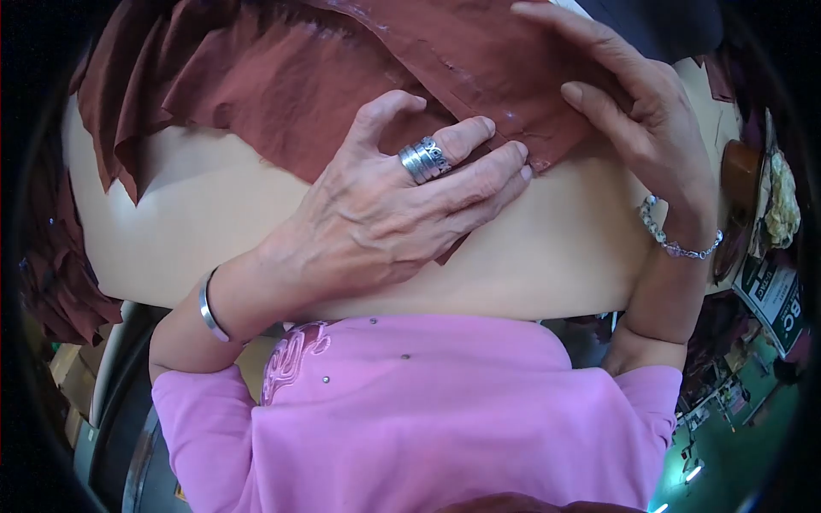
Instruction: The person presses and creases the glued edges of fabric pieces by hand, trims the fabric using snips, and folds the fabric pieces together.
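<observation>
A reddish-brown piece of cloth [265, 94] lies across the pale table, with a long folded or overlapping edge running diagonally and whitish marks along it. My left hand [402, 192], wearing a wide silver ring, rests on the lower part of that edge. Its fingers are stretched out and their tips touch the cloth near its corner; the thumb stands apart. To the right, my right hand [650, 111] lies with index finger and thumb spread over the cloth. Its other fingers are mostly hidden. A small tip of cloth shows beneath my left hand.
The pale table [556, 248] curves close to my body. More dark red cloth [56, 274] hangs at the left side. On the right are a brown object [741, 171], a crumpled yellowish bundle [782, 201] and a printed box [771, 299]. Dark material [667, 21] lies at the top right.
</observation>
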Action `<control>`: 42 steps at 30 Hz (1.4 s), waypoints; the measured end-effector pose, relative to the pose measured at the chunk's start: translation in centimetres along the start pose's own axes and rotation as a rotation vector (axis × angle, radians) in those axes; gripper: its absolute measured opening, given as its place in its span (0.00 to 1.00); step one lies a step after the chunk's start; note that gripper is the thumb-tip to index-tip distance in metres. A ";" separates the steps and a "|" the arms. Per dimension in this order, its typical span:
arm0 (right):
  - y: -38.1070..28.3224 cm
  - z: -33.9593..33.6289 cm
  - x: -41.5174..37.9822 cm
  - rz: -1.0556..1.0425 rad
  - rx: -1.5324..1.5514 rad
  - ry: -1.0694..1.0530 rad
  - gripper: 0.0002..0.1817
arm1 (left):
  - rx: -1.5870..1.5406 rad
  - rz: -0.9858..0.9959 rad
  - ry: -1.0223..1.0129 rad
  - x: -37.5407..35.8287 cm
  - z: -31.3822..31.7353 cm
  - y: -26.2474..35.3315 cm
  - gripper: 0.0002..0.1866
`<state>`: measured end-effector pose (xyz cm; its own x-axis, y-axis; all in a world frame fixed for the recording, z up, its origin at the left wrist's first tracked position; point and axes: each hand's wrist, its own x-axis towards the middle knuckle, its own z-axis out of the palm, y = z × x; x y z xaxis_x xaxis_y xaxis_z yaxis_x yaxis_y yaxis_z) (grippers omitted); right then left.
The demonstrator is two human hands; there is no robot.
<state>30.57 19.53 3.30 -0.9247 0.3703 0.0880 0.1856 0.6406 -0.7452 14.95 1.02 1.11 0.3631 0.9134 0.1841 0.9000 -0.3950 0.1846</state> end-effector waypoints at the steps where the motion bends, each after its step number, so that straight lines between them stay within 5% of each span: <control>1: 0.2 0.3 0.1 -0.044 -0.054 0.016 0.23 | -0.016 0.001 0.007 0.0 0.1 0.0 0.27; 5: 1.6 1.2 0.4 -0.217 -0.271 0.086 0.34 | -0.105 -0.010 0.075 0.3 0.1 -0.3 0.25; 8: -0.6 0.7 0.3 0.022 -0.144 -0.083 0.36 | -0.120 -0.017 0.132 0.4 0.3 -0.3 0.23; 12: 1.3 1.4 1.1 -0.307 -0.029 0.070 0.35 | -0.133 -0.012 0.129 0.3 -0.1 -0.4 0.21; 17: -0.8 0.7 0.9 -0.002 -0.003 -0.062 0.35 | -0.156 -0.029 0.177 0.3 0.3 -0.7 0.22; 21: -0.9 0.7 1.1 -0.162 -0.213 -0.045 0.34 | -0.131 -0.049 0.141 0.4 0.1 -0.6 0.23; 24: 0.6 1.1 0.9 -0.210 -0.071 -0.008 0.32 | -0.138 -0.058 0.100 0.3 -0.2 -0.5 0.23; 27: 0.6 1.0 0.7 -0.073 0.066 -0.009 0.29 | -0.141 -0.042 0.096 0.3 -0.3 -0.4 0.23; 32: 1.4 1.1 0.9 -0.224 0.004 0.037 0.28 | -0.133 -0.065 0.118 0.3 -0.2 -0.2 0.23; 42: 0.2 0.3 0.4 -0.185 -0.152 -0.027 0.24 | -0.039 -0.029 0.089 0.3 -1.4 -0.5 0.16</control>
<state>30.18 19.61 2.99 -0.9559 0.2201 0.1945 0.0579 0.7905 -0.6098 14.30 1.34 2.41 0.3129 0.9126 0.2632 0.8990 -0.3740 0.2279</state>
